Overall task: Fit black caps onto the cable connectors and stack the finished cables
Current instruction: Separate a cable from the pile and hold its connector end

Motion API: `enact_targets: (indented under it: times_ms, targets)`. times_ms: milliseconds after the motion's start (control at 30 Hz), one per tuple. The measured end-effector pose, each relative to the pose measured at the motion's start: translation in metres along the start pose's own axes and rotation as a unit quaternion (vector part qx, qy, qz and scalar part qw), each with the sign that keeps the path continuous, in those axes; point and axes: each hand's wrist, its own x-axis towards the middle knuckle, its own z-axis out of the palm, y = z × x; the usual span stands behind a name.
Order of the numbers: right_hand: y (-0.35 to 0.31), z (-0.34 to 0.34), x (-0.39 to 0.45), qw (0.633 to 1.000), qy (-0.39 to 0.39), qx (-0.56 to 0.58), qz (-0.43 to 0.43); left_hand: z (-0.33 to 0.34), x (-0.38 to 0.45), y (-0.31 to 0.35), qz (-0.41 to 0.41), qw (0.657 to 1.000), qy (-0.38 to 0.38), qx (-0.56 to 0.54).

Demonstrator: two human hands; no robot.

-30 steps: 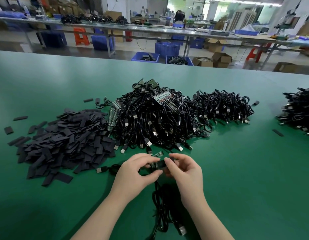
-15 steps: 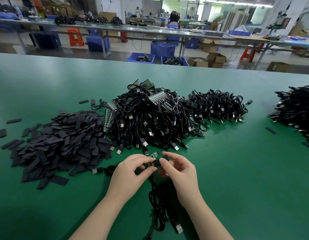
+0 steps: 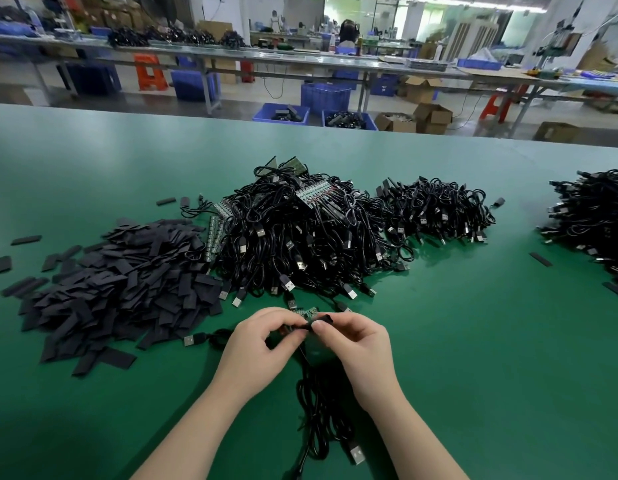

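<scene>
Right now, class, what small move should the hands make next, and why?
Probably push the cap further along the connector: the right hand pinches it at the tip, the left hand steadies the cable, and green board still shows.

Green work table with heaps on top.
From left: pile of flat black caps, big heap of USB cables, smaller cable heap, another heap at right edge.
</scene>
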Motion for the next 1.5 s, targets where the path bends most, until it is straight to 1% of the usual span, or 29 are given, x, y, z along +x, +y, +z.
enact_targets:
  times_ms: [100, 233, 300, 533, 633, 800, 933, 1067, 1200, 1300, 1367, 1500]
  targets:
    - [0.0026, -0.0003, 0.0013, 1.000, 0.012, 0.000, 0.003, 0.0005, 0.0002, 0.0012, -0.014, 1.000, -0.006, 0.008]
    - [0.0032, -0.0063, 0.0057, 0.995, 0.086, 0.049, 0.005, 0.0002, -0.0014, 0.0018, -0.056, 0.998, 0.003, -0.001]
    - [0.0031, -0.0085, 0.0072, 0.993, 0.103, 0.055, 0.001, 0.0001, -0.0018, 0.0027, -0.066, 0.998, 0.005, 0.001]
    - [0.0070, -0.0028, 0.0046, 0.996, 0.086, -0.014, -0.019, 0.0011, -0.0003, 0.0034, -0.065, 0.998, 0.003, 0.026]
    - [0.0060, -0.0040, 0.0044, 0.996, 0.088, -0.025, -0.023, 0.0016, -0.0002, 0.0026, -0.065, 0.997, 0.003, 0.032]
    - [0.0056, -0.0023, 0.0026, 0.996, 0.079, -0.035, -0.035, 0.0004, 0.0009, 0.0016, -0.068, 0.997, 0.018, 0.000]
    - [0.0028, -0.0011, 0.0011, 0.995, 0.068, -0.032, -0.059, 0.0001, 0.0007, 0.0020, -0.055, 0.998, 0.007, -0.006]
    - [0.0010, -0.0001, -0.0006, 0.995, 0.041, -0.053, -0.078, -0.0012, 0.0008, 0.0026, -0.056, 0.998, -0.001, -0.021]
    - [0.0011, -0.0016, 0.0014, 0.997, 0.028, -0.043, -0.051, -0.0025, 0.0004, 0.0026, -0.061, 0.997, -0.020, -0.034]
    - [0.0013, -0.0016, 0.0016, 0.999, 0.007, -0.016, -0.035, -0.0016, 0.0003, 0.0020, -0.068, 0.997, -0.003, -0.039]
    - [0.0014, -0.0016, 0.0016, 0.999, 0.008, -0.003, -0.034, -0.0011, 0.0004, 0.0022, -0.078, 0.996, 0.010, -0.039]
    - [0.0030, -0.0010, 0.0019, 1.000, 0.006, 0.013, -0.022, -0.0007, 0.0010, 0.0011, -0.081, 0.996, -0.006, -0.036]
